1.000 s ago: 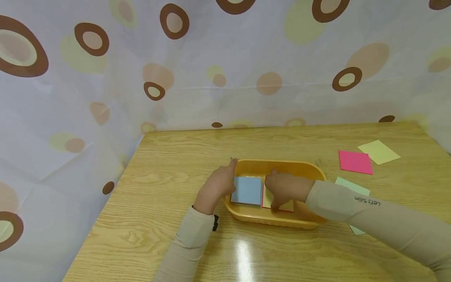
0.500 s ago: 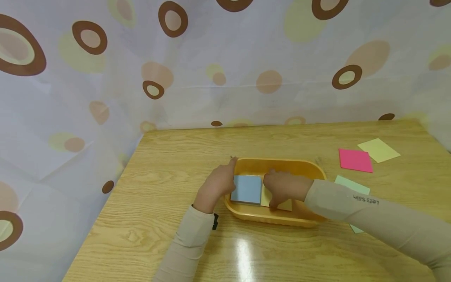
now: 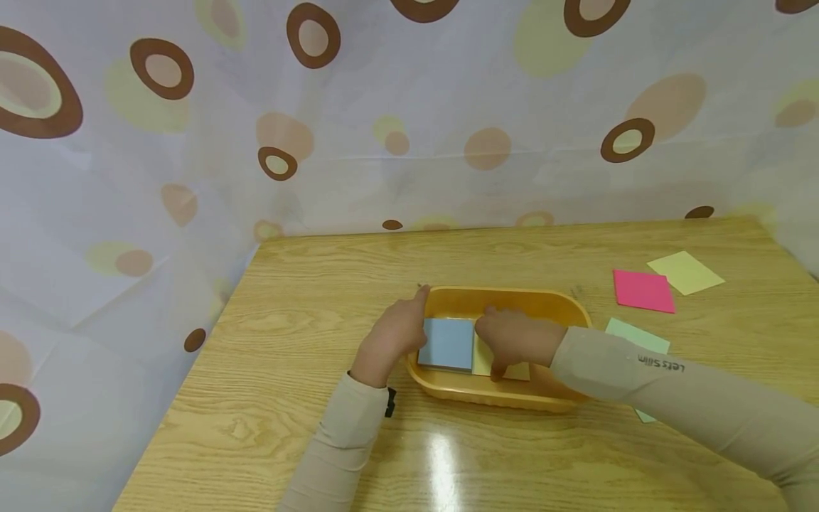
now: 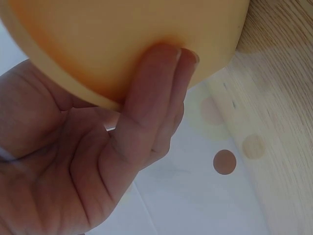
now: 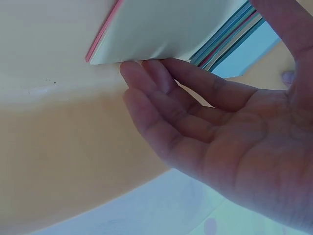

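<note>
An orange plastic tray [image 3: 512,400] sits on the table. My left hand [image 3: 393,338] holds its left end by the rim, fingers against the outer wall in the left wrist view. Inside, a blue sticky note pad [image 3: 446,343] lies at the left. Right beside it is a pale yellow sticky note pad [image 3: 517,370] with a pink layer under it, seen in the right wrist view. My right hand [image 3: 515,338] reaches into the tray and grips this yellow pad, fingertips at its far edge and thumb at its near edge. The hand covers much of the pad.
Right of the tray lie a pink sticky note [image 3: 643,291], a yellow one [image 3: 687,272] and pale green notes [image 3: 638,334], partly hidden by the right sleeve. A patterned sheet [image 3: 435,128] hangs behind the wooden table [image 3: 307,306].
The yellow pad and the right hand have shifted slightly left, against the blue pad. The pink edge between the pads no longer shows in the head view. The left hand stays in place.
</note>
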The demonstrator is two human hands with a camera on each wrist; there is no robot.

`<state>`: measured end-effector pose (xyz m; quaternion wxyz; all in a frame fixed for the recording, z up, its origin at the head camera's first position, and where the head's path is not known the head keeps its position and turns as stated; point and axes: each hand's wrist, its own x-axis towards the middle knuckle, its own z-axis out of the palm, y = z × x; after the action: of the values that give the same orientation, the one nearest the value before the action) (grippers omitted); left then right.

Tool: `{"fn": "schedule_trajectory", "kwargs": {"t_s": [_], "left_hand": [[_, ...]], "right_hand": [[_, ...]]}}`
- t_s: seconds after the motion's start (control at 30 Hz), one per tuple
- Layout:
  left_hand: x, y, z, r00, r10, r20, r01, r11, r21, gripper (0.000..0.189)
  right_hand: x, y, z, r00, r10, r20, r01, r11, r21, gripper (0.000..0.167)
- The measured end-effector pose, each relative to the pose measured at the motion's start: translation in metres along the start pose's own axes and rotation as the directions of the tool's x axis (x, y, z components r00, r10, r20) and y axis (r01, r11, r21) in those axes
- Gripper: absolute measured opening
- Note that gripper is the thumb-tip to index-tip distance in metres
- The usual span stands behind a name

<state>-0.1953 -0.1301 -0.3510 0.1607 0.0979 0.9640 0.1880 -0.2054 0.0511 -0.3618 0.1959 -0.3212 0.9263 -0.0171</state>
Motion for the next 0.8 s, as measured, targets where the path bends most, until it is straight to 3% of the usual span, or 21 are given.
{"fn": "schedule_trajectory", "kwargs": {"t_s": [0.3, 0.4, 0.47, 0.6, 0.8], "left_hand": [[-0.001, -0.001, 0.000, 1.000, 0.003, 0.000, -0.003, 1.000, -0.008, 0.073], [-0.001, -0.003, 0.000, 1.000, 0.000, -0.010, 0.000, 1.000, -0.007, 0.074], [0.000, -0.004, 0.000, 1.000, -0.003, -0.017, 0.002, 1.000, -0.009, 0.074], [0.001, -0.006, 0.000, 1.000, -0.008, -0.017, 0.008, 1.000, -0.017, 0.074], [0.000, -0.007, -0.001, 1.000, -0.007, -0.009, 0.006, 0.999, -0.035, 0.072]], "right_hand": [[-0.005, 0.006, -0.012, 0.998, -0.036, -0.051, 0.040, 0.996, 0.074, 0.046], [-0.013, 0.013, -0.031, 0.983, -0.077, -0.165, 0.097, 0.989, 0.112, 0.049], [-0.019, 0.022, -0.046, 0.960, -0.085, -0.268, 0.126, 0.982, 0.138, 0.048], [-0.030, 0.055, -0.068, 0.902, -0.023, -0.432, 0.122, 0.971, 0.204, 0.035], [-0.045, 0.139, -0.076, 0.874, 0.194, -0.446, -0.043, 0.944, 0.326, 0.031]]}}
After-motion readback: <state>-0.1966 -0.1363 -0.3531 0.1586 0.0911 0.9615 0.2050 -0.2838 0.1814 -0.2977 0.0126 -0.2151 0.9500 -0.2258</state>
